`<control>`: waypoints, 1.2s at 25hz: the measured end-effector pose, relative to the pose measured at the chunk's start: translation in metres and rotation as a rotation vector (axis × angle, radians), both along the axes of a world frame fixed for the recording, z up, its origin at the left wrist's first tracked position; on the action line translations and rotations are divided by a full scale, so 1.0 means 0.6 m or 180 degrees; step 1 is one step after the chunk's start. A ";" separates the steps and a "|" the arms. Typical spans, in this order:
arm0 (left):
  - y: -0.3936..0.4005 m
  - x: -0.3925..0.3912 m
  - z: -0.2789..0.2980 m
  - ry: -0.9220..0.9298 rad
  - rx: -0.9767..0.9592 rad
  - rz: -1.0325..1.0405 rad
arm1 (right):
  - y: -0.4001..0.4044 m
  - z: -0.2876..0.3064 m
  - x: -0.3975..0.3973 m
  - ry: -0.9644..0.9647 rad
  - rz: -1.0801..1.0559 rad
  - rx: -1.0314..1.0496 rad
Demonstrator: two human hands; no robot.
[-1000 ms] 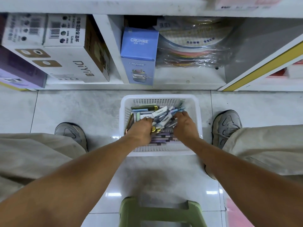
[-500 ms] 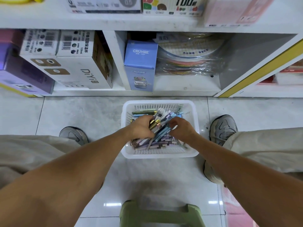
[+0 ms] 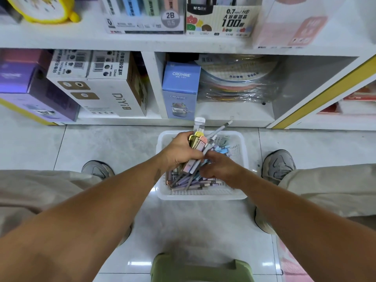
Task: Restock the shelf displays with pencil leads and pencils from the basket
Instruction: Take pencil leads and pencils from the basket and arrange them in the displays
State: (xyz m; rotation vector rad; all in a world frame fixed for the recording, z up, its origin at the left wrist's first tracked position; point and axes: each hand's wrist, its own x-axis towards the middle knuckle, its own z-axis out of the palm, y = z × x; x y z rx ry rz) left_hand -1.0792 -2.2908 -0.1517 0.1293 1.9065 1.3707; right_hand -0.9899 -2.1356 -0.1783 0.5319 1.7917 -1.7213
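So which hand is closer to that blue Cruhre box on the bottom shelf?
Left. The left hand, gripping a bundle of lead cases, is raised just below the blue Cruhre box; the right hand sits lower, in the basket.

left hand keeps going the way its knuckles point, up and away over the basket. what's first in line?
Probably the blue CRUHRE box on the bottom shelf, past the basket's far rim. The left hand looks raised, so depth is uncertain.

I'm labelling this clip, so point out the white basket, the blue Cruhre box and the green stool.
white basket point(image 3: 243, 159), head view, right wall.
blue Cruhre box point(image 3: 180, 92), head view, front face.
green stool point(image 3: 201, 270), head view, top surface.
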 end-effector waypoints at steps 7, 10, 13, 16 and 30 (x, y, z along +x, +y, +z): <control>0.008 -0.004 -0.009 -0.0459 0.0365 0.0255 | -0.045 -0.035 -0.031 0.0382 0.1159 0.1202; 0.001 -0.011 -0.011 -0.0389 0.0317 0.0146 | -0.030 -0.044 -0.029 0.0380 0.2038 0.1995; -0.014 -0.018 -0.010 -0.0471 0.0326 0.0155 | -0.001 -0.038 -0.012 -0.0251 0.1703 0.1776; -0.036 -0.022 -0.002 -0.0510 0.0249 0.0103 | 0.028 -0.009 -0.003 -0.0398 0.1020 0.1090; -0.041 -0.033 0.329 -0.0012 0.0739 -0.0466 | 0.118 0.314 -0.051 0.0218 -0.0433 -0.0360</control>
